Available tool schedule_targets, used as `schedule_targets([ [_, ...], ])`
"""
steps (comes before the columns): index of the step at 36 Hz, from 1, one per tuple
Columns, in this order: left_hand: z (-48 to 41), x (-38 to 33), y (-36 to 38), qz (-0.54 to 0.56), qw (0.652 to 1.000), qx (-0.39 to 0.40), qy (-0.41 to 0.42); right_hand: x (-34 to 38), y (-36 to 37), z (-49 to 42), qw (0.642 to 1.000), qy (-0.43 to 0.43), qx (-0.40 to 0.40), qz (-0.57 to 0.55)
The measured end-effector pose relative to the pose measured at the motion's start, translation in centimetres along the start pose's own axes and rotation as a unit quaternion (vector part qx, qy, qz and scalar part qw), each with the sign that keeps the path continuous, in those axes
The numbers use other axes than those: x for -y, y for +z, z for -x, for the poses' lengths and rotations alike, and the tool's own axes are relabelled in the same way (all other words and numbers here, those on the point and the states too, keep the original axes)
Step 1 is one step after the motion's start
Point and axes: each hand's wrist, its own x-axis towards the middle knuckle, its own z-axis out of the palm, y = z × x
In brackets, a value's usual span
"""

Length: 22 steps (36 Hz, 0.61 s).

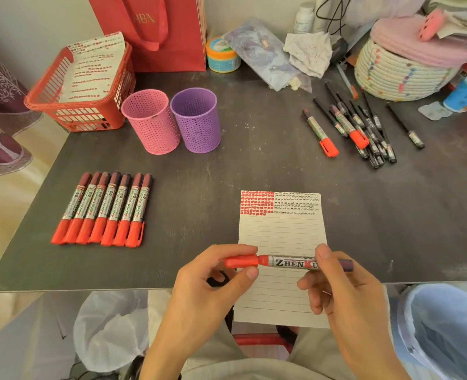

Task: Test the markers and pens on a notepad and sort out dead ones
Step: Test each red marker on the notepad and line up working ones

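**Step in hand: uncap the marker over the notepad**

1. Sorted stock, far left. A red basket [89, 119] holding a used test sheet stands at the back. A row of seven red markers [106, 209], all capped, lies side by side on the table [226, 165]. Behind the row stand a pink cup [151, 122] and a purple cup [196, 120], touching or nearly so. Which of these takes dead items cannot be told.

2. Left hand [207, 286]. Thumb and fingers pinch the cap [240, 261].

3. Work piece. The marker [289, 263] is held level, above the near half of the notepad [280, 231]. The cap appears fully seated. The top lines of the pad are filled with test marks, and the lines below are free.

4. Right hand [347, 294]. Fingers and thumb grip the barrel of the marker.

5. Procedure. Pull the cap straight along the barrel axis, without twisting sideways. Keep the barrel hand steady. Keep hold of the cap for refitting. Place the test stroke on the first free line.

6. Untested stock, far right. A loose pile of pens and markers [363, 127] lies well apart from the pad.
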Motion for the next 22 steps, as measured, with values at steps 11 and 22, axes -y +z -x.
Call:
schedule_targets([
  [11,-0.3,-0.2,-0.6,-0.002,0.999,0.040,0.011,0.3,-0.7,-0.2,0.990,-0.026,0.109,0.088],
  [22,-0.7,-1.4,-0.8,-0.023,0.996,0.081,0.039,0.6,0.0,-0.1,0.913,-0.172,0.150,0.339],
])
